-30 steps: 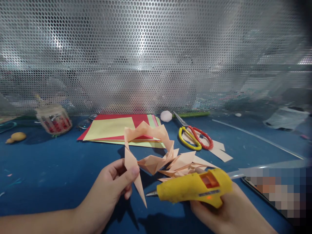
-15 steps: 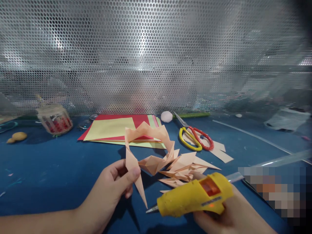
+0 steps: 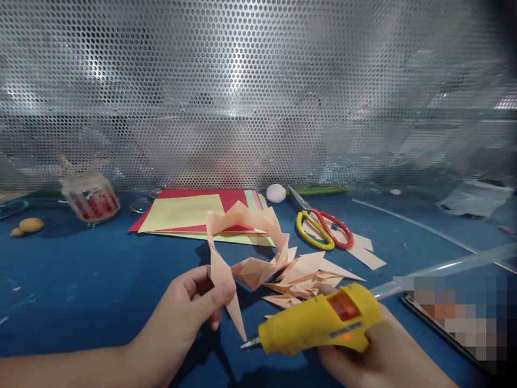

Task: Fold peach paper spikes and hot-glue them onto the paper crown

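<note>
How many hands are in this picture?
2. The left hand, lower left, pinches a curved chain of folded peach paper; the right hand, lower right, partly hidden, grips the yellow plastic glue gun. Any behind the silver perforated sheet would be too blurred to tell.

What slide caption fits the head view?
Left hand pinching a curved chain of folded peach paper, right hand holding a yellow glue gun, nozzle near the paper's pointed tip.

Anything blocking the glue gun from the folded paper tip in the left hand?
Nothing visible: the nozzle of the glue gun appears right at the tip of the held folded paper; actual contact is unclear.
</note>
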Demonstrator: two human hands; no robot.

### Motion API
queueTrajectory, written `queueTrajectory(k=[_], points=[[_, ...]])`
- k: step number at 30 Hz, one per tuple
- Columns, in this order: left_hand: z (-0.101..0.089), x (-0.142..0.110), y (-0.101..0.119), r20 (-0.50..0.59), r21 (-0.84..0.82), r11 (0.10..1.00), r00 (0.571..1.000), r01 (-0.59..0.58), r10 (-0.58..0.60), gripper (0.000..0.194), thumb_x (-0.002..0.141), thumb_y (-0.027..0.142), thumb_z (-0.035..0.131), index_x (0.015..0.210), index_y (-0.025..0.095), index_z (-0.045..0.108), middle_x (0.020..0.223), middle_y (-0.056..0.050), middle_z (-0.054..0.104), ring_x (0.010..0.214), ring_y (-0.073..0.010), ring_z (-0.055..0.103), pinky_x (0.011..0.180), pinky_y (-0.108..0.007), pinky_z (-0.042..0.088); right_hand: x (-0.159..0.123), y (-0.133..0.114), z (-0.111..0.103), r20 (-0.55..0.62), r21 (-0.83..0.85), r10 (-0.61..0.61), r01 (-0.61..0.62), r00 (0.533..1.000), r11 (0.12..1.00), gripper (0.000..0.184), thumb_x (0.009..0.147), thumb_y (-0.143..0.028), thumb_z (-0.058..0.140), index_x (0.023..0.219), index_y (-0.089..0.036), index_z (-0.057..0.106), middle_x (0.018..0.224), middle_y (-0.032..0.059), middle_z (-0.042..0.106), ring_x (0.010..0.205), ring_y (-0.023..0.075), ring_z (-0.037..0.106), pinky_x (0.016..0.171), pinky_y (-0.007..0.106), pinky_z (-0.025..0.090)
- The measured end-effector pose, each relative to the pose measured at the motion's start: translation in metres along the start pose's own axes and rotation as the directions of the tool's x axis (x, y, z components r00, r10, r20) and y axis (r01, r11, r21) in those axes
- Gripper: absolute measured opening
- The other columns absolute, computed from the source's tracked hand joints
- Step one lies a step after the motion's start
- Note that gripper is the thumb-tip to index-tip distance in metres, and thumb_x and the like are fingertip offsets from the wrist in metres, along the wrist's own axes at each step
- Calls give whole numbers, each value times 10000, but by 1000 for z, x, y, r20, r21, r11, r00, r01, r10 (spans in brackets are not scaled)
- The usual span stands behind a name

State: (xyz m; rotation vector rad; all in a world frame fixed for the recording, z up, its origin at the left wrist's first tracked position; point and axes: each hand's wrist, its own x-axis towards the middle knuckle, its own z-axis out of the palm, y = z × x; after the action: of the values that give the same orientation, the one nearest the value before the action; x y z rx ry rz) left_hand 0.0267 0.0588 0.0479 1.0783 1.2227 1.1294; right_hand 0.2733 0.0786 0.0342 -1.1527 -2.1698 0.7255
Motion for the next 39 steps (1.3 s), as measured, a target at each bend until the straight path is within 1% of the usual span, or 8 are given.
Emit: queueTrajectory(k=[4, 10, 18, 22, 26, 29, 34, 39], points=[[1, -2, 3, 0, 4, 1000, 1000, 10, -10, 408, 696, 546, 820, 659, 185, 632, 540, 85, 437, 498, -67, 315, 481, -200, 270, 0, 3, 1, 12, -41, 18, -18, 1000, 999, 163, 744, -248, 588, 587, -273, 620, 585, -14, 687, 629, 214, 727, 594, 236, 600], [2, -2, 4, 10, 12, 1000, 1000, 29, -29, 383, 704, 501, 820, 629, 188, 612, 535, 83, 442, 497, -68, 311, 478, -202, 262, 0, 2, 0, -3, -80, 25, -25, 1000, 996, 210, 747, -255, 569, 538, -267, 566, 553, -18, 654, 575, 192, 698, 567, 226, 586], [0, -3, 1, 22, 29, 999, 999, 42, -42, 327, 697, 451, 822, 645, 189, 633, 554, 78, 465, 491, -67, 313, 475, -209, 251, 0, 1, 1, -28, -88, 16, -19, 999, 996, 215, 758, -266, 574, 545, -260, 543, 535, -20, 630, 551, 182, 679, 534, 212, 565], [-1, -2, 1, 18, 39, 998, 999, 45, -46, 334, 710, 449, 812, 626, 192, 616, 532, 85, 444, 490, -69, 305, 478, -213, 246, -1, 1, 3, -52, -102, 13, -18, 999, 995, 236, 768, -275, 555, 535, -263, 522, 515, -22, 612, 561, 185, 686, 531, 212, 561], [0, -2, 3, 19, 42, 999, 999, 33, -34, 337, 724, 487, 795, 672, 189, 647, 532, 87, 433, 493, -70, 292, 475, -216, 234, -2, 1, 5, -77, -143, 2, -13, 997, 990, 241, 766, -272, 533, 527, -264, 507, 518, -23, 607, 548, 178, 684, 539, 214, 562], [0, -1, 2, 10, 34, 999, 1000, 21, -21, 380, 713, 520, 795, 652, 191, 615, 548, 90, 427, 502, -69, 294, 488, -212, 253, -2, 2, 5, -79, -162, -3, -9, 997, 987, 221, 752, -269, 544, 533, -266, 515, 528, -20, 615, 549, 182, 686, 539, 219, 562], [-1, 1, 1, -1, 23, 1000, 1000, 14, -14, 363, 746, 498, 784, 665, 193, 604, 566, 88, 434, 515, -71, 309, 507, -209, 272, -2, 1, 3, -54, -161, -16, 7, 998, 987, 193, 748, -256, 544, 556, -269, 546, 540, -28, 630, 533, 174, 680, 523, 213, 554], [-1, 1, 0, 5, 15, 1000, 1000, 16, -16, 389, 727, 521, 795, 663, 188, 603, 561, 86, 437, 512, -70, 308, 505, -213, 270, -3, 1, 5, -94, -173, -33, 16, 995, 985, 194, 743, -246, 556, 551, -270, 541, 525, -34, 618, 534, 172, 679, 532, 209, 554]])
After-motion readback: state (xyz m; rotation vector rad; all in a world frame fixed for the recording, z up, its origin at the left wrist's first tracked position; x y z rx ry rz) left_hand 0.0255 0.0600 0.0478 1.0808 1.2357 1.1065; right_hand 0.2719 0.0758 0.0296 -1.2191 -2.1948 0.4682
